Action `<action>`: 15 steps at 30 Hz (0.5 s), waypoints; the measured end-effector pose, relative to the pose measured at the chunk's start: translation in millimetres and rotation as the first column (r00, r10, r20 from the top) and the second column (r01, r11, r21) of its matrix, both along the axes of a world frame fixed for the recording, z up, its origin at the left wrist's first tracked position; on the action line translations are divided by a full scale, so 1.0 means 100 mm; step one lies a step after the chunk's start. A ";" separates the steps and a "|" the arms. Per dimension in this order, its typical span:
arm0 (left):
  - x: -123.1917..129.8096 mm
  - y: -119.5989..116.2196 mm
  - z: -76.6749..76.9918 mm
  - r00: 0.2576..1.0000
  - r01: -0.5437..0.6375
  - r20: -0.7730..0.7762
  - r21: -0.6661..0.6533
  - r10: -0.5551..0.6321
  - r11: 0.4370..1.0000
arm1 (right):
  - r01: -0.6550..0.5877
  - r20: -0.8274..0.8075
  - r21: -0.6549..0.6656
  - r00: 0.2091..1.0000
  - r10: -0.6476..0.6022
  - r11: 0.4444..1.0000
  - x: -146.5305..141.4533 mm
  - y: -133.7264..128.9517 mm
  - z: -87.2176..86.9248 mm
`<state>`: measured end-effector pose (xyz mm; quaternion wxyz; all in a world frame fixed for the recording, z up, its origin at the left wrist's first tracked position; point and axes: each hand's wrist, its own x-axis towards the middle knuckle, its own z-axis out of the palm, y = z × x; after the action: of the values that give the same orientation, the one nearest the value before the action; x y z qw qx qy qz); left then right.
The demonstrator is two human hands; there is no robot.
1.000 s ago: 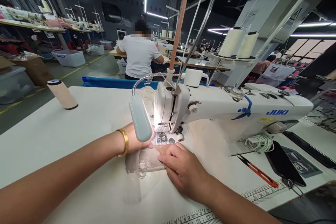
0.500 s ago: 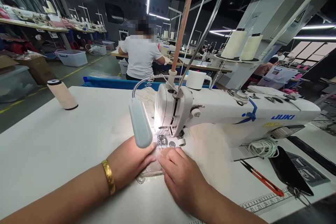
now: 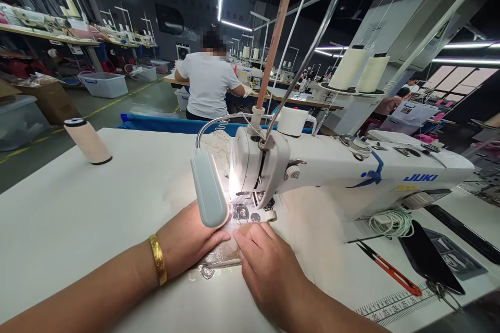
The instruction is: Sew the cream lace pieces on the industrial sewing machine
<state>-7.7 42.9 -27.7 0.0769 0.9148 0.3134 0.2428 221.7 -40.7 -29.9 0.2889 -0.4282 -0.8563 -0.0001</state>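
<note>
A white sewing machine (image 3: 324,161) stands on the white table, its needle area lit by a grey lamp (image 3: 210,187) on a bendable neck. Below the needle lies pale, sheer lace fabric (image 3: 222,257) with a shiny patterned edge. My left hand (image 3: 191,234), with a gold bangle at the wrist, rests flat on the fabric left of the needle; its thumb is stretched out and the lamp covers some fingers. On the near right side, my right hand (image 3: 269,265) has its fingers curled together, pinching the fabric close to the presser foot.
A peach thread cone (image 3: 89,141) stands at the left. To the right are red thread snips (image 3: 390,268), a black phone-like slab (image 3: 432,257), coiled cord (image 3: 390,221) and a printed ruler (image 3: 394,304). A co-worker in a white shirt (image 3: 211,83) sits ahead.
The fabric's patterned near edge has shifted slightly left and toward me. Both hands stay close to the needle, with the right fingers still pinched. The view has tilted a little.
</note>
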 end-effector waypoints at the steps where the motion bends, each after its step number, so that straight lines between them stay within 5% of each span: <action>1: 0.00 0.00 0.00 1.000 0.001 -0.003 0.007 -0.001 1.000 | 0.001 0.001 0.000 1.000 -0.001 1.000 0.00 0.00 0.00; 15: 0.02 -0.01 -0.01 0.999 0.028 -0.024 0.100 -0.026 0.995 | 0.002 -0.004 0.068 1.000 -0.002 0.998 -0.02 0.01 -0.01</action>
<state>-5.8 42.4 -28.8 0.0305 0.9244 0.2893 0.2466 219.9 -39.7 -30.9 0.3052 -0.4189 -0.8547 -0.0288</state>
